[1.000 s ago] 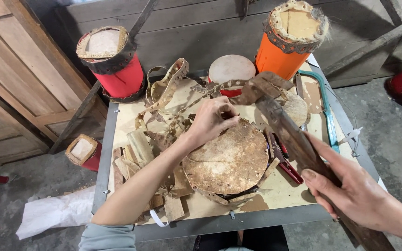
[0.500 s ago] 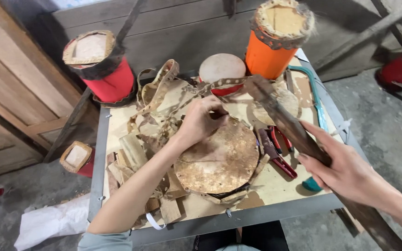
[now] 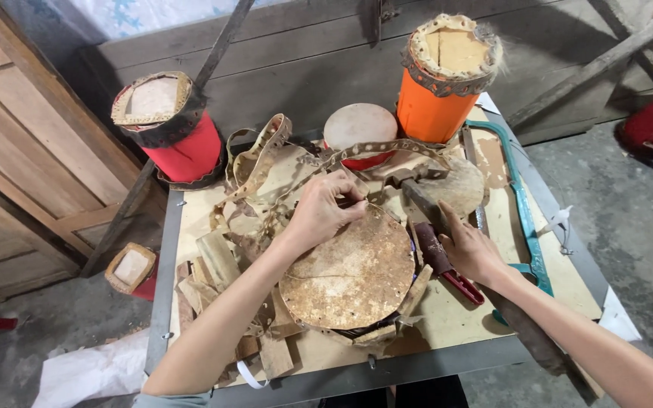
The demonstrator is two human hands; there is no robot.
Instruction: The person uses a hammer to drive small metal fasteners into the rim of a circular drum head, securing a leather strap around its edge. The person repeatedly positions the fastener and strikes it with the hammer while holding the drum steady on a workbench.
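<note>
A round drum with a stained brown hide skin (image 3: 349, 276) lies flat in the middle of the small metal-edged table (image 3: 162, 279). My left hand (image 3: 325, 211) pinches the skin's far rim, fingers closed on the edge. My right hand (image 3: 466, 248) lies closed over the long handle of a hammer (image 3: 417, 198), whose head rests just beyond the drum. The handle runs back under my forearm past the table's front right corner. A red-handled tool (image 3: 464, 287) lies beside the drum, under my right hand.
An orange drum (image 3: 441, 79), a red drum (image 3: 169, 130) and a small white-skinned drum (image 3: 360, 125) stand at the table's back. Punched leather strips (image 3: 264, 151) and wood scraps (image 3: 215, 261) cover the left side. A teal hacksaw (image 3: 524, 211) lies at the right. A small drum (image 3: 131, 268) sits on the floor.
My right hand has swung the hammer down from above the table's right side onto the table beside the drum. My left hand has stayed on the skin's far rim.
</note>
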